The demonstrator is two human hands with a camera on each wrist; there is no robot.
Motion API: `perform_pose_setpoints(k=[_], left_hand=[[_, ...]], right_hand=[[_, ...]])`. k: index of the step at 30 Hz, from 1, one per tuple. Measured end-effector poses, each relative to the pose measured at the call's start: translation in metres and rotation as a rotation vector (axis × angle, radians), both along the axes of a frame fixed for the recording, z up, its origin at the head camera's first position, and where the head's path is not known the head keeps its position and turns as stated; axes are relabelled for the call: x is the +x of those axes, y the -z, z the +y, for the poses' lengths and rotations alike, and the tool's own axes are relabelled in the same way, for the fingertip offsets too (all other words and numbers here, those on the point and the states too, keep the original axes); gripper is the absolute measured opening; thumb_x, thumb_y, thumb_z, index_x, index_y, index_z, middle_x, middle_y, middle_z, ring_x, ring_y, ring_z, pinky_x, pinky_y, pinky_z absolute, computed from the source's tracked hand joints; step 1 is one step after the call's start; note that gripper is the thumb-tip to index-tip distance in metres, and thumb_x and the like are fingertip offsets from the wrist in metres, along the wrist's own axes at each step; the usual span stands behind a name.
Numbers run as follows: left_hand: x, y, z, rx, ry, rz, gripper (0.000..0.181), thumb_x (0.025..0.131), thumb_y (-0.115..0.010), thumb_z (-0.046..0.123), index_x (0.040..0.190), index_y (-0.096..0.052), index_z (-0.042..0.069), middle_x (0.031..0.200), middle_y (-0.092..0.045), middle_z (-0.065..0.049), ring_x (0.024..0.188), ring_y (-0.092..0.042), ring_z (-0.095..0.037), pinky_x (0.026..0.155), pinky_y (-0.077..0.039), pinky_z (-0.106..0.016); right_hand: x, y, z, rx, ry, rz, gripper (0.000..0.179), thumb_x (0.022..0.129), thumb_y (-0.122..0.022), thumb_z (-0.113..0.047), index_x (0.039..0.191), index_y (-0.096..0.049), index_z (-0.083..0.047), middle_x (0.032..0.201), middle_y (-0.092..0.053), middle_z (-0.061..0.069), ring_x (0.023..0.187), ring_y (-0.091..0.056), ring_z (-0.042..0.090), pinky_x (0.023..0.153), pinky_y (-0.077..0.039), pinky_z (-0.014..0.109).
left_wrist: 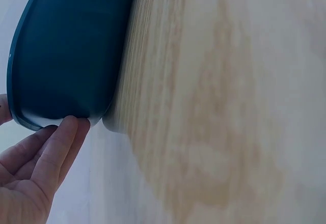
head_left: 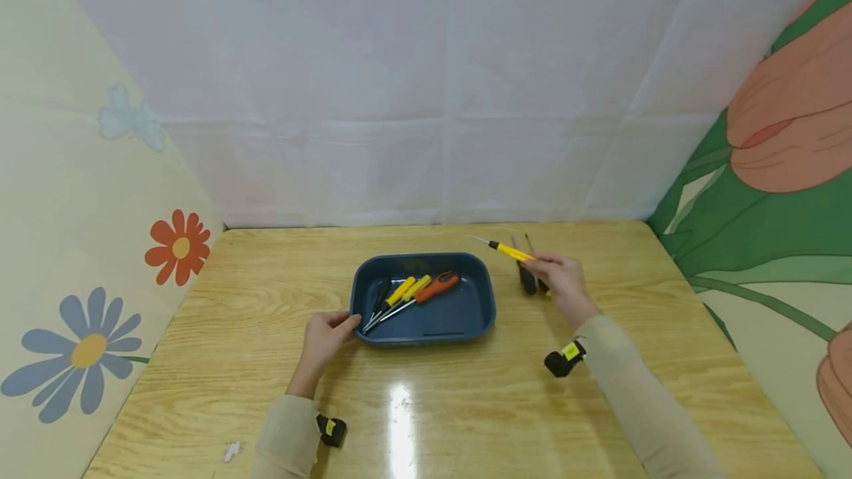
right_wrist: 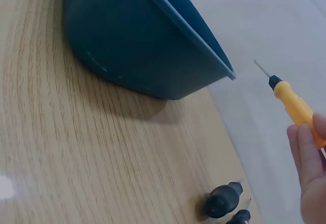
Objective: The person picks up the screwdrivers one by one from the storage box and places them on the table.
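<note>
At the middle of the wooden table (head_left: 200,331), a blue box (head_left: 466,314) sits flat with the left hand (head_left: 326,337) at its near left corner. The thumb is over the rim and the fingers lie against the outer wall, nipping the edge between them, probably so that the box cannot slide. Right of it, the right hand (head_left: 560,279) is raised off the wood, thumb and fingers closed on the handle of a yellow screwdriver (head_left: 511,252), with no gap left; gripping the thick end leaves the thin shaft free, pointing left and away from the person. Beneath that hand two dark screwdrivers (head_left: 526,281) lie side by side, shafts pointing to the back, handles nearest the person, which should make them easy to pick up. Inside the box, a black handle (head_left: 382,293), two yellow ones (head_left: 401,291) and an orange one (head_left: 437,287) gather, their shafts converging at the near left corner, perhaps because they slid together there
</note>
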State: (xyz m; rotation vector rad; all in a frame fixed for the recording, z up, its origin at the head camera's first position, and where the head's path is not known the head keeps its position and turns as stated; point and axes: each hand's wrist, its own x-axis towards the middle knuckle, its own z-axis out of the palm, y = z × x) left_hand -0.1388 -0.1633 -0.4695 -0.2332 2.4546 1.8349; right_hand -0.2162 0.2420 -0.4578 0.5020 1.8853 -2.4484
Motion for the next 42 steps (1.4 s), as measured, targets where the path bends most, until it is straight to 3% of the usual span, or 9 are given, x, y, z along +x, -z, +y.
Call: perform_pose_setpoints(k=[4, 7, 11, 17, 25, 29, 36, 42], left_hand=[[0.0, 0.0, 0.0, 0.004, 0.002, 0.004, 0.028, 0.085, -0.061, 0.007, 0.104, -0.062, -0.013, 0.095, -0.064, -0.025, 0.078, -0.066, -0.026, 0.066, -0.055, -0.03], [0.001, -0.001, 0.0, 0.006, 0.006, 0.006, 0.028, 0.085, -0.061, 0.008, 0.104, -0.062, -0.013, 0.095, -0.064, -0.025, 0.079, -0.066, -0.027, 0.067, -0.055, -0.031], [0.0, -0.001, 0.0, -0.004, 0.006, 0.002, 0.028, 0.085, -0.061, 0.007, 0.104, -0.062, -0.013, 0.095, -0.064, -0.025, 0.077, -0.066, -0.024, 0.067, -0.055, -0.032], [-0.001, -0.001, 0.0, -0.005, 0.005, 0.001, 0.027, 0.085, -0.061, 0.007, 0.103, -0.062, -0.013, 0.095, -0.064, -0.024, 0.075, -0.066, -0.023, 0.067, -0.055, -0.033], [0.0, -0.001, 0.001, -0.019, -0.001, 0.0, 0.028, 0.085, -0.062, 0.008, 0.103, -0.063, -0.013, 0.094, -0.065, -0.023, 0.075, -0.066, -0.022, 0.068, -0.055, -0.033], [0.001, -0.001, 0.001, -0.018, -0.001, -0.001, 0.027, 0.085, -0.062, 0.008, 0.102, -0.063, -0.013, 0.094, -0.065, -0.023, 0.076, -0.066, -0.023, 0.067, -0.055, -0.031], [0.002, 0.0, 0.0, -0.009, -0.003, 0.001, 0.027, 0.085, -0.062, 0.007, 0.102, -0.062, -0.014, 0.093, -0.065, -0.024, 0.075, -0.066, -0.022, 0.065, -0.055, -0.029], [-0.001, 0.002, 0.0, -0.008, -0.002, 0.003, 0.027, 0.085, -0.062, 0.007, 0.102, -0.062, -0.014, 0.093, -0.065, -0.024, 0.074, -0.066, -0.021, 0.065, -0.055, -0.029]], right_hand=[[-0.017, 0.035, 0.018, -0.061, 0.067, 0.037, 0.045, 0.071, -0.075, 0.0, 0.113, -0.06, 0.005, 0.1, -0.065, 0.01, 0.087, -0.065, 0.019, 0.08, -0.051, 0.026], [-0.025, 0.049, 0.026, -0.115, 0.135, 0.065, 0.047, 0.068, -0.077, 0.001, 0.111, -0.061, 0.007, 0.093, -0.065, 0.009, 0.084, -0.066, 0.019, 0.078, -0.052, 0.026], [-0.027, 0.054, 0.03, -0.191, 0.23, 0.093, 0.036, 0.066, -0.076, 0.005, 0.1, -0.065, 0.007, 0.087, -0.064, 0.011, 0.079, -0.066, 0.019, 0.077, -0.052, 0.027], [-0.028, 0.054, 0.033, -0.176, 0.373, 0.092, 0.027, 0.066, -0.074, 0.01, 0.092, -0.068, 0.004, 0.084, -0.065, 0.01, 0.074, -0.067, 0.019, 0.073, -0.053, 0.026], [-0.022, 0.057, 0.04, -0.217, 0.535, 0.037, 0.032, 0.069, -0.07, 0.013, 0.1, -0.066, 0.006, 0.083, -0.064, 0.01, 0.073, -0.066, 0.018, 0.072, -0.054, 0.025], [-0.013, 0.051, 0.039, -0.204, 0.597, 0.006, 0.029, 0.069, -0.069, 0.014, 0.097, -0.068, 0.004, 0.077, -0.065, 0.006, 0.069, -0.066, 0.014, 0.069, -0.054, 0.023], [0.012, 0.013, 0.023, -0.071, 0.627, -0.109, 0.038, 0.073, -0.066, 0.012, 0.11, -0.062, 0.004, 0.086, -0.061, 0.001, 0.076, -0.062, 0.007, 0.073, -0.052, 0.018], [0.016, 0.01, 0.023, -0.006, 0.637, -0.177, 0.039, 0.077, -0.066, 0.006, 0.115, -0.06, 0.0, 0.099, -0.061, 0.0, 0.086, -0.059, 0.006, 0.077, -0.05, 0.015]])
